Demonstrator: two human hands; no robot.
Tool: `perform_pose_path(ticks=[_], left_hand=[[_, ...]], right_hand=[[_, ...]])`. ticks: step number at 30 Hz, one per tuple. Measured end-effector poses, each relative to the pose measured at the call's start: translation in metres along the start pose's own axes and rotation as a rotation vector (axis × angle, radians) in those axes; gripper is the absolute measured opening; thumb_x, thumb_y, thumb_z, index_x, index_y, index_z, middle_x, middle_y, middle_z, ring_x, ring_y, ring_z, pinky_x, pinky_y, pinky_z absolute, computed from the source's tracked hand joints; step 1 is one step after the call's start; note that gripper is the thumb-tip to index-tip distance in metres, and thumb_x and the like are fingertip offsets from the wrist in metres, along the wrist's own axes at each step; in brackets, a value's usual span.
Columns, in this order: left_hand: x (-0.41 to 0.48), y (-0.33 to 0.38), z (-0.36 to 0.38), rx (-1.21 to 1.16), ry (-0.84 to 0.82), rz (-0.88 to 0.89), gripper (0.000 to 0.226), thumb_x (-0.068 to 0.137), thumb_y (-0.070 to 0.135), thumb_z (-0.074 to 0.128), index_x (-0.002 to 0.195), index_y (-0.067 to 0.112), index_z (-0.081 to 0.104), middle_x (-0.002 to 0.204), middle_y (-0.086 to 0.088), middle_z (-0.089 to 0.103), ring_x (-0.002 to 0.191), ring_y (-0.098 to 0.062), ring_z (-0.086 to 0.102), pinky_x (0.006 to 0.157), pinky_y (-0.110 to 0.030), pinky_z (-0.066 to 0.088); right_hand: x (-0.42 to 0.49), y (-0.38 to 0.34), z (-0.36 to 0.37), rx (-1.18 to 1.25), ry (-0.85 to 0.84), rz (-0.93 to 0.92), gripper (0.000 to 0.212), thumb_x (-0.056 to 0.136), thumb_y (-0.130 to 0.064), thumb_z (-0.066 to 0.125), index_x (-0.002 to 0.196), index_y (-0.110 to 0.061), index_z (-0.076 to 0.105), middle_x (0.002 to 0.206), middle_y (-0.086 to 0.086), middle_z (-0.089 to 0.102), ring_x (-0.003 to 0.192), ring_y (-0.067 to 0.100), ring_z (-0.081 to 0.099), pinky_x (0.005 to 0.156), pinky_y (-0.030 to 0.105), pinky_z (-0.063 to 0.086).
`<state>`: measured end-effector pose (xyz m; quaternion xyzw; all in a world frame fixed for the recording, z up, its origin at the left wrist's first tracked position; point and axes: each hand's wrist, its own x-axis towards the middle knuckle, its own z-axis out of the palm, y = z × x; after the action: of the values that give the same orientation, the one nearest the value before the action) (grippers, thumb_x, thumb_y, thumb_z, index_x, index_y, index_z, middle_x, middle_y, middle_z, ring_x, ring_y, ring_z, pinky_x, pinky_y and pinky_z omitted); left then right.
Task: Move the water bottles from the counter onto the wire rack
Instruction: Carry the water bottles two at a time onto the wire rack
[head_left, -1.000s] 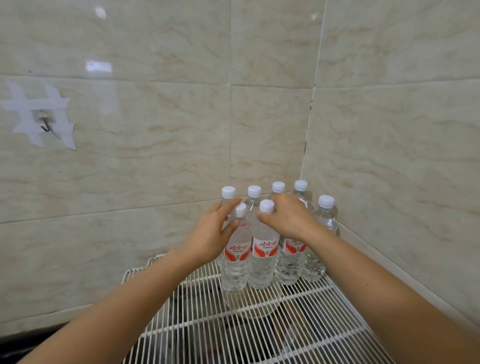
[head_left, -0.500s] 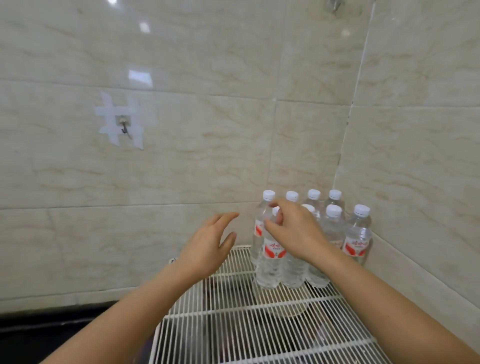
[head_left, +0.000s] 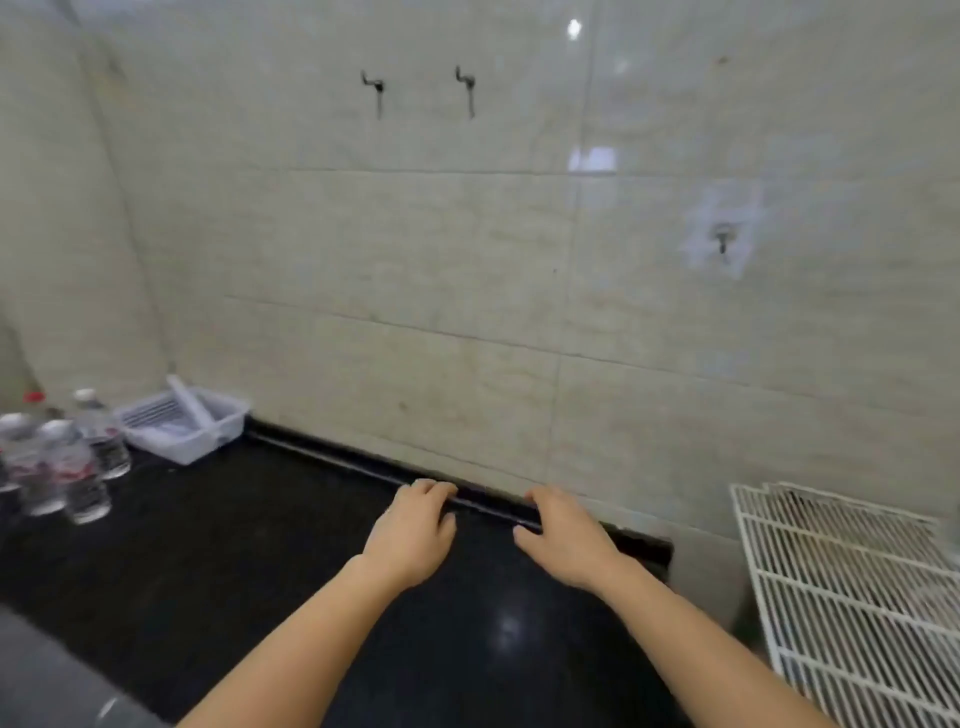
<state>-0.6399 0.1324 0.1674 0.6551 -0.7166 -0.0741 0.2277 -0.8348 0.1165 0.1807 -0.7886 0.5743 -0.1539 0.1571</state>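
Several clear water bottles (head_left: 62, 467) with white caps and red-white labels stand on the black counter (head_left: 249, 561) at the far left. One red cap shows behind them. The white wire rack (head_left: 852, 592) lies at the lower right, and the bottles set on it are out of frame. My left hand (head_left: 413, 535) and my right hand (head_left: 566, 540) hover side by side over the counter's middle, palms down, fingers loosely bent, holding nothing. Both are far from the bottles.
A white plastic tray (head_left: 182, 421) sits on the counter against the tiled wall, right of the bottles. Two metal hooks (head_left: 423, 91) and a taped hook (head_left: 722, 239) hang on the wall. A grey edge (head_left: 47, 680) crosses the lower left corner.
My hands have let go of the bottles on the rack and drawn back. The view has swung left, so the rack now sits at the right edge and the counter bottles appear at the left.
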Motion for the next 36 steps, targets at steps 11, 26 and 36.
perform_pose_path(ticks=[11, 26, 36], left_hand=[[-0.116, -0.243, -0.104, 0.054, 0.114, -0.518, 0.043, 0.095, 0.026, 0.04, 0.138, 0.017, 0.042, 0.143, -0.004, 0.042, 0.131, -0.024, 0.037, 0.105, -0.036, 0.038], [-0.046, -0.509, -0.159, 0.076, 0.097, -0.739, 0.043, 0.096, 0.023, 0.04, 0.138, 0.015, 0.041, 0.148, -0.007, 0.036, 0.135, -0.025, 0.033, 0.111, -0.033, 0.029], [-0.005, -0.663, -0.193, 0.03, 0.08, -0.836, 0.043, 0.093, 0.021, 0.043, 0.135, 0.011, 0.045, 0.142, -0.01, 0.045, 0.129, -0.03, 0.04, 0.109, -0.036, 0.032]], right_hand=[[0.07, -0.26, 0.162, -0.051, -0.223, -0.325, 0.059, 0.092, -0.037, 0.052, 0.143, -0.015, 0.034, 0.143, 0.004, 0.04, 0.13, 0.024, 0.041, 0.105, 0.042, 0.039], [0.263, -0.45, 0.309, -0.097, -0.352, -0.439, 0.061, 0.092, -0.038, 0.055, 0.144, -0.015, 0.033, 0.143, 0.005, 0.04, 0.131, 0.024, 0.04, 0.105, 0.044, 0.04], [0.365, -0.543, 0.377, -0.136, -0.435, -0.431, 0.06, 0.091, -0.035, 0.056, 0.142, -0.012, 0.035, 0.141, 0.009, 0.041, 0.13, 0.028, 0.041, 0.103, 0.046, 0.042]])
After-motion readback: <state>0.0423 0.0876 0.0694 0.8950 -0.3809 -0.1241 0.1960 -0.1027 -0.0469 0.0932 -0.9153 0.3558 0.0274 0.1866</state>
